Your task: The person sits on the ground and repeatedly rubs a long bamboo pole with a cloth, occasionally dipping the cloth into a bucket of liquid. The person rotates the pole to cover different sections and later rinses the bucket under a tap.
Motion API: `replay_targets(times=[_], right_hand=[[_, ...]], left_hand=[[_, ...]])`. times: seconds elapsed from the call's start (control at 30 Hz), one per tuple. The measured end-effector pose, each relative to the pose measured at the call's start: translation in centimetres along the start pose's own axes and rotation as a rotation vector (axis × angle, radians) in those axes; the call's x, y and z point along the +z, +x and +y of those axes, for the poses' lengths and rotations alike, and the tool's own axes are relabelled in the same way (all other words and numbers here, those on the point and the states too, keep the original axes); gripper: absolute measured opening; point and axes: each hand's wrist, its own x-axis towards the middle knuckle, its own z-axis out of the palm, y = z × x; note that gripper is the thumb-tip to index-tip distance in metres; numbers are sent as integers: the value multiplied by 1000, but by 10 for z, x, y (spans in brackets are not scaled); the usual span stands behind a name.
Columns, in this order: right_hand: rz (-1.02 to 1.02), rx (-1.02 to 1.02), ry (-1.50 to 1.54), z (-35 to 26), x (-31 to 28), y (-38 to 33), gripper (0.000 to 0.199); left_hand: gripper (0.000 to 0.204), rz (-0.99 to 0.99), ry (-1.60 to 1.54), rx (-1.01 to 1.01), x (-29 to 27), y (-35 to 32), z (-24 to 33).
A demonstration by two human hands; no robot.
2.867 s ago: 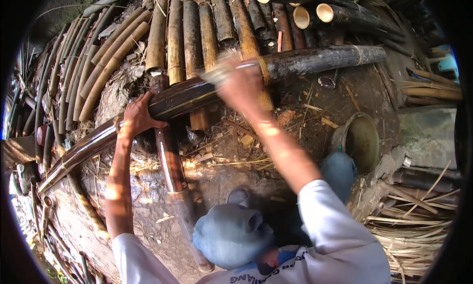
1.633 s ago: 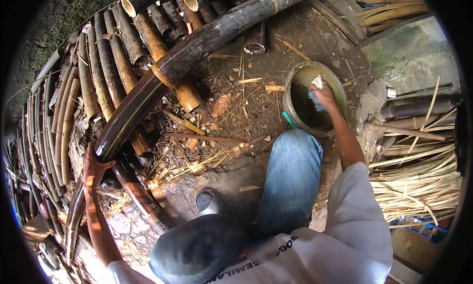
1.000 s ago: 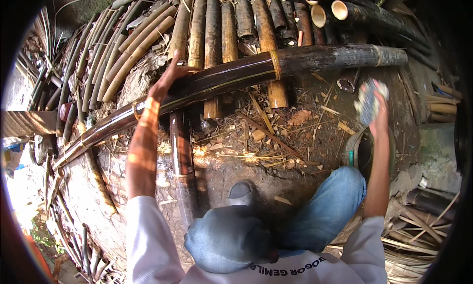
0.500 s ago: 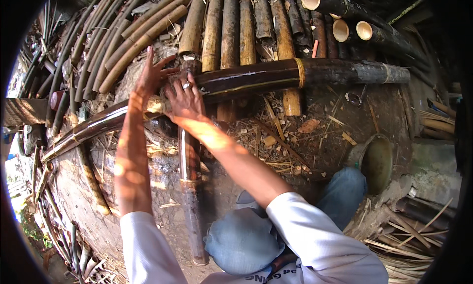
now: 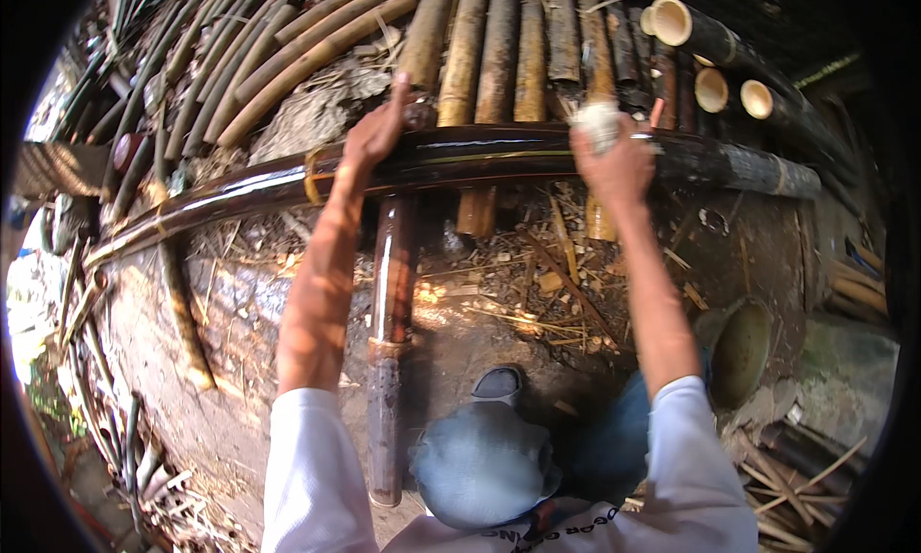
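A long, dark, glossy bamboo pole [image 5: 451, 160] lies crosswise before me, wet-looking on the left and duller grey at its right end. My left hand [image 5: 376, 131] rests on its upper side left of the middle, one finger stretched out away from me and the others partly hidden. Further right, my right hand [image 5: 619, 164] is closed around a whitish wad [image 5: 597, 126], pressed against the pole; its material is too blurred to name. Under the pole, a shorter dark bamboo piece [image 5: 389, 361] runs back toward me.
Cut bamboo poles [image 5: 499, 54] lie side by side beyond, with hollow-ended ones [image 5: 672, 21] stacked at far right. Curved poles [image 5: 326, 59] fill the far left. A bucket-like container [image 5: 743, 352] lies by my right knee. Shavings [image 5: 537, 328] litter the ground.
My right hand has swept right along the pole with the whitish wad, away from my left hand. My left hand has shifted right in the picture too, as the whole view moved slightly.
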Motion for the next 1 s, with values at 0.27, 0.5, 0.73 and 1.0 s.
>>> replay_targets(times=[0.27,0.5,0.73,1.0], right_hand=[[174,-546,188,-75,28,-38,49],[-25,248,-93,171,-94,48,62],[-63,-523,-41,-78,2,-72,50],[48,292,-196,193,-123,-33,55]], left_hand=[[93,164,234,-67,5,-40,-3],[66,257,605,421,29,-82,8],[108,165,721,488,31,-114,-2],[93,362,833,559,76,-171,-46]])
